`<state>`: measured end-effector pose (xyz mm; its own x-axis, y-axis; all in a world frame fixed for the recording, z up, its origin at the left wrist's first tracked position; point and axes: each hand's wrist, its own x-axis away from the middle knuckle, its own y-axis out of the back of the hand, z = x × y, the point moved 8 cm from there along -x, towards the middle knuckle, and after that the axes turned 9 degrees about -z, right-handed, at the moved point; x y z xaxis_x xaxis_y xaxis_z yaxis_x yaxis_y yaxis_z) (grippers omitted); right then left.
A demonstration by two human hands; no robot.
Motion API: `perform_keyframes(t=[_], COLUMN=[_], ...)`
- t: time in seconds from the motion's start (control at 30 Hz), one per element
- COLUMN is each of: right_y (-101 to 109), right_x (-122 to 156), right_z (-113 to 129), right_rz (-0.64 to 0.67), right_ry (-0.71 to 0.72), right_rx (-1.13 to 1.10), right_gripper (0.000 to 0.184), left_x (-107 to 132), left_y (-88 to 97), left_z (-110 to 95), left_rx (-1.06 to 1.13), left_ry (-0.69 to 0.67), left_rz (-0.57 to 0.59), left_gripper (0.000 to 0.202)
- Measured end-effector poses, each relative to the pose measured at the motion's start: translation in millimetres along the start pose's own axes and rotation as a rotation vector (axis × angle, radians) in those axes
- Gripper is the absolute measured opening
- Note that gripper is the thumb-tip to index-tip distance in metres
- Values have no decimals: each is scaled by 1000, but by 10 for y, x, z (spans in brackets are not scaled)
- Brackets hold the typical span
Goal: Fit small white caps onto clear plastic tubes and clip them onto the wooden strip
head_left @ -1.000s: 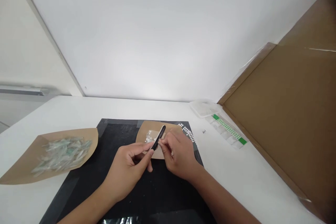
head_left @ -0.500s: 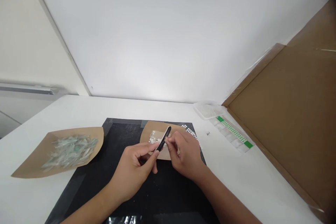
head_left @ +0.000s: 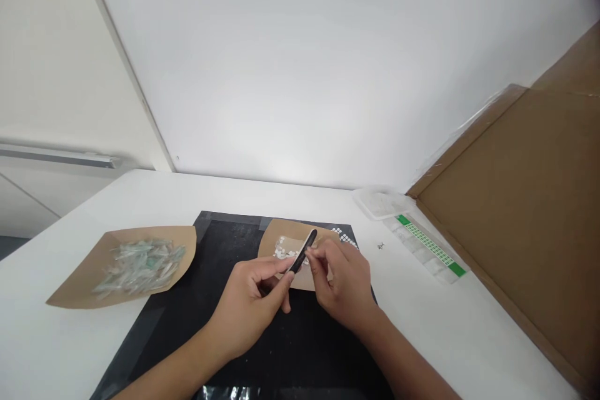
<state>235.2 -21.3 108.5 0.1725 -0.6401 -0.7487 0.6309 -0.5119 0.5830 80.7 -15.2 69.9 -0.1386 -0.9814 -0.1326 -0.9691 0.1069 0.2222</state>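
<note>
A narrow black strip [head_left: 307, 246] with a rounded end and a pale edge slants upward above the black mat. My left hand [head_left: 248, 303] pinches its lower end between thumb and fingers. My right hand [head_left: 345, 281] is closed, thumb and fingertips pressed together against the strip's right side; whether a small piece is between them cannot be made out. Behind both hands lies a brown paper tray [head_left: 268, 239] with small white pieces [head_left: 281, 251] in it, partly covered by the hands. Rows of white round dots [head_left: 344, 237] sit on the mat beyond my right hand.
At left, a brown paper tray [head_left: 75, 284] holds a heap of clear plastic wrappers [head_left: 140, 265]. On the right are a clear plastic container [head_left: 377, 202], a green-and-white labelled bag [head_left: 429, 247] and a tiny metallic item [head_left: 380, 245]. A cardboard panel [head_left: 525, 200] borders the table [head_left: 422, 325].
The whole view has shifted slightly, so things appear a little farther right. Both hands keep nearly the same pose around the black strip.
</note>
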Motion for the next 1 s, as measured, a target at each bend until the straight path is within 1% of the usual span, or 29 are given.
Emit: perform_keyframes(t=[0.07,0.17,0.3,0.33,0.43,0.47,0.57,0.6,0.73,0.87,0.9,1.0], right_y=[4,-55,8,-2,-74,-71,-9,-6,-60,8,5,-53], right_x=[-6,3,-12,-10,7,6,-7,-7,13,1,0,9], right_z=[-1,43,-3,-5,16,9,-31,-33,-10,-51,-50,-6], right_rz=[-3,75,-18,-10,70,62,-16,-14,83,9,14,86], right_ry=[0,43,4,6,36,31,-7,-10,12,-18,-17,21], right_rx=[-12,-52,-30,-42,-80,-71,-41,-49,-96,-49,-53,-93], right_gripper=[21,23,20,20,23,23,21,20,23,18,18,22], left_x=[1,4,13,13,8,6,4,5,13,13,12,9], left_y=[3,11,-8,-8,-9,-13,-22,-23,-27,-25,-24,-19], left_z=[-1,4,32,33,36,40,42,41,46,36,34,47], left_rx=[-5,-1,25,23,27,34,49,48,55,66,60,58], left_ry=[2,9,42,42,47,55,71,74,99,110,110,122], left_rz=[-3,-13,2,0,-5,-1,10,12,15,12,11,5], left_gripper=[36,36,38,38,38,39,41,41,43,44,44,45])
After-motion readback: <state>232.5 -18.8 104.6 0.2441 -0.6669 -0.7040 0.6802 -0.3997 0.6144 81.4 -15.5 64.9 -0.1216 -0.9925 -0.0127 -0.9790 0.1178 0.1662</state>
